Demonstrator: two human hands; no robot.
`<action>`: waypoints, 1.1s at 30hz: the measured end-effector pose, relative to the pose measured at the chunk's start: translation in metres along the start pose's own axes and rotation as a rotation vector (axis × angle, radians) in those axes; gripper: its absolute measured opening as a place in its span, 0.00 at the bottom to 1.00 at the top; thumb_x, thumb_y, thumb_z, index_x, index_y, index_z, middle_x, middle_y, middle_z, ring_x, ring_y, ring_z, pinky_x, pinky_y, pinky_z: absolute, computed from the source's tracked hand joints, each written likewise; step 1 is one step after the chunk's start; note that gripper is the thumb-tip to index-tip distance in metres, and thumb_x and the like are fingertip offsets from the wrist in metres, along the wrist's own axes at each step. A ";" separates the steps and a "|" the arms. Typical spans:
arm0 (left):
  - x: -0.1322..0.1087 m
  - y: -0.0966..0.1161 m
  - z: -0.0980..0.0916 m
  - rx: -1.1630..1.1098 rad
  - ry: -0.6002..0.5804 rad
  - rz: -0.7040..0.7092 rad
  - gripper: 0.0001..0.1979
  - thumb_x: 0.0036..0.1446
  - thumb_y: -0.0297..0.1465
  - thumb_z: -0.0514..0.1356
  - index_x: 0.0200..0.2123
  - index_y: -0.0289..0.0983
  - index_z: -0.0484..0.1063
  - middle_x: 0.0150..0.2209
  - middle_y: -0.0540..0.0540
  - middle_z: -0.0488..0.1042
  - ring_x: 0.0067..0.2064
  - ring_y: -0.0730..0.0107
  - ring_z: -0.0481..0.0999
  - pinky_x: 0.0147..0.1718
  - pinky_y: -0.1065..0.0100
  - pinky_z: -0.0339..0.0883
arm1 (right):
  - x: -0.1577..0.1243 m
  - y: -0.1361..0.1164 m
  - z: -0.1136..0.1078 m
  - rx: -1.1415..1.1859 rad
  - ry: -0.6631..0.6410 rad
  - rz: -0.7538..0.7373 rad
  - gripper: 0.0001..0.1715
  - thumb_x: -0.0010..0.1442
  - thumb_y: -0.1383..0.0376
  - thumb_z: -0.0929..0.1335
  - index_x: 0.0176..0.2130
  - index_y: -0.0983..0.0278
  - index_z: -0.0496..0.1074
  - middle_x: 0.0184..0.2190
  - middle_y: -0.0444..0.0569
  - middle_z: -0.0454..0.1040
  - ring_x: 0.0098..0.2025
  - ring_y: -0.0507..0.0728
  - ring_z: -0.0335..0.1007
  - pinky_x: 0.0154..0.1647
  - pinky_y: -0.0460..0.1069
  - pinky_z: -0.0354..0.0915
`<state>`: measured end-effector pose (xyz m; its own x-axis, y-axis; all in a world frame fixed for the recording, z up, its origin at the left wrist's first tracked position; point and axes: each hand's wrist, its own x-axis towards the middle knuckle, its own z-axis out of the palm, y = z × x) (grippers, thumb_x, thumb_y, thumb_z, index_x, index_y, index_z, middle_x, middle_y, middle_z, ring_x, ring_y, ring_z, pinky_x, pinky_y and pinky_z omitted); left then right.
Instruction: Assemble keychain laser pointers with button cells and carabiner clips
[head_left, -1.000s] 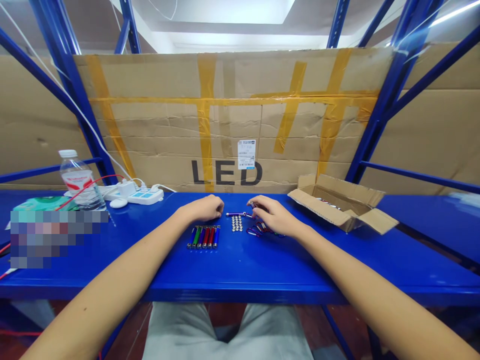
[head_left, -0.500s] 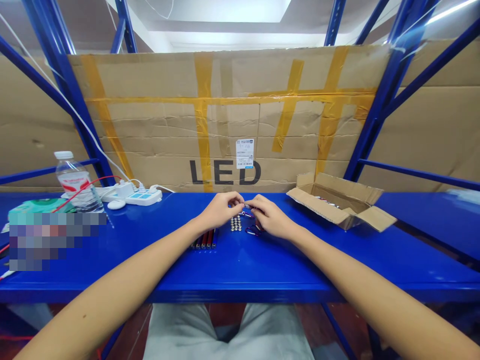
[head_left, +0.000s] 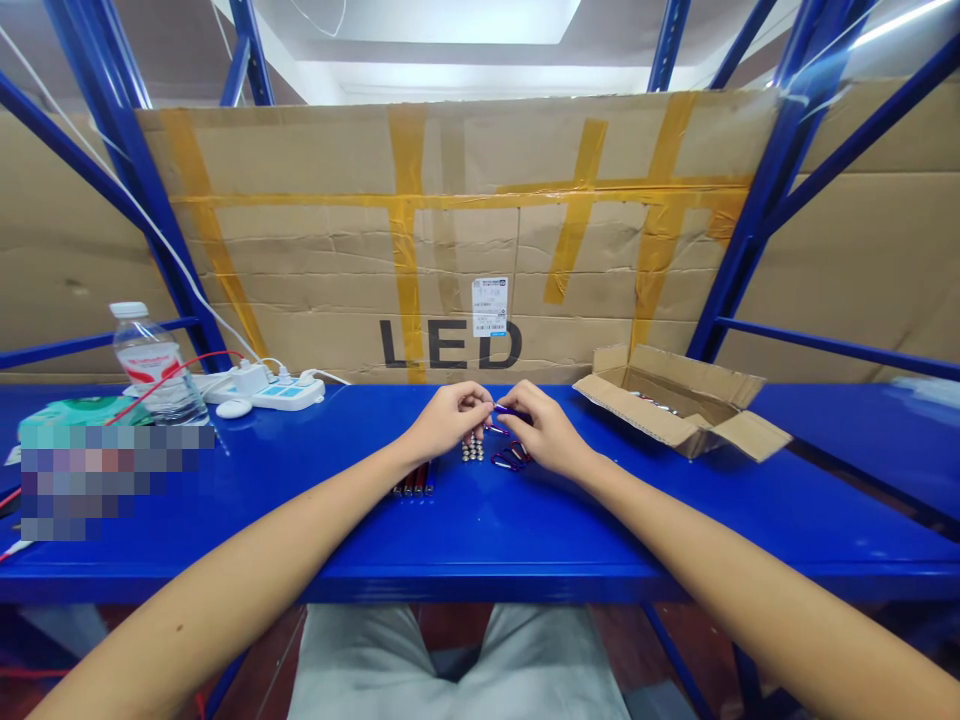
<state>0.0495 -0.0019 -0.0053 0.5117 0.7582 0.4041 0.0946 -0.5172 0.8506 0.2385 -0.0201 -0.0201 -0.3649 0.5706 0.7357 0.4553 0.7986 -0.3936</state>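
My right hand (head_left: 546, 425) is closed round a slim purple-blue metal tube (head_left: 513, 411) that points left. Facing it, my left hand (head_left: 452, 420) is pinched at the tube's left end; whatever sits between its fingertips is too small to make out. Below the hands, small round silver pieces (head_left: 472, 452) lie in neat rows on the blue tabletop. Just right of them are several purple and red carabiner clips (head_left: 507, 460). A row of dark red and blue tubes (head_left: 415, 487) with silver ends lies partly hidden under my left wrist.
An open cardboard box (head_left: 667, 405) with small shiny items inside stands at right. On the left are a water bottle (head_left: 154, 365), a white power strip (head_left: 285, 393) with cables and a green packet (head_left: 71, 412). A large taped cardboard sheet (head_left: 330, 250) closes off the back.
The purple-blue tube now shows plainly in my right hand, which has shifted slightly and turned. My left hand has moved a little right, and more of the red carabiner clip is visible.
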 end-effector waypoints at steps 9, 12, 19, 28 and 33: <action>-0.001 0.002 -0.003 0.109 -0.035 0.050 0.08 0.58 0.34 0.58 0.36 0.34 0.69 0.27 0.49 0.73 0.24 0.74 0.72 0.22 0.73 0.65 | 0.000 0.000 0.002 0.071 0.004 0.091 0.08 0.57 0.66 0.69 0.39 0.62 0.68 0.37 0.49 0.69 0.41 0.57 0.67 0.43 0.53 0.65; -0.002 0.003 -0.002 0.109 -0.041 0.037 0.08 0.58 0.35 0.58 0.35 0.35 0.68 0.27 0.49 0.73 0.24 0.74 0.72 0.21 0.73 0.65 | -0.001 -0.001 0.003 0.079 0.028 0.100 0.06 0.55 0.69 0.68 0.36 0.61 0.65 0.35 0.47 0.68 0.38 0.56 0.66 0.41 0.52 0.66; -0.001 0.002 -0.004 0.116 -0.047 0.070 0.09 0.59 0.35 0.58 0.36 0.35 0.68 0.27 0.50 0.73 0.25 0.74 0.72 0.23 0.72 0.65 | 0.001 -0.006 -0.003 0.061 0.018 0.076 0.04 0.60 0.65 0.67 0.33 0.62 0.72 0.31 0.47 0.69 0.36 0.56 0.67 0.39 0.52 0.64; -0.001 0.001 -0.003 0.132 -0.049 0.047 0.08 0.59 0.35 0.57 0.36 0.35 0.68 0.27 0.50 0.73 0.24 0.74 0.72 0.23 0.72 0.64 | 0.000 -0.007 -0.001 -0.008 -0.044 0.065 0.05 0.58 0.65 0.68 0.38 0.63 0.69 0.33 0.48 0.71 0.35 0.56 0.66 0.36 0.51 0.62; -0.001 0.002 -0.003 0.121 -0.058 0.053 0.08 0.60 0.35 0.57 0.36 0.35 0.67 0.27 0.50 0.73 0.24 0.74 0.71 0.22 0.72 0.64 | -0.001 -0.006 -0.002 -0.022 0.005 -0.022 0.03 0.59 0.71 0.64 0.35 0.63 0.67 0.32 0.48 0.68 0.35 0.55 0.64 0.36 0.50 0.61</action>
<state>0.0468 -0.0031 -0.0032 0.5673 0.7058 0.4243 0.1661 -0.6027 0.7805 0.2380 -0.0255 -0.0170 -0.3711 0.5516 0.7470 0.4647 0.8068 -0.3649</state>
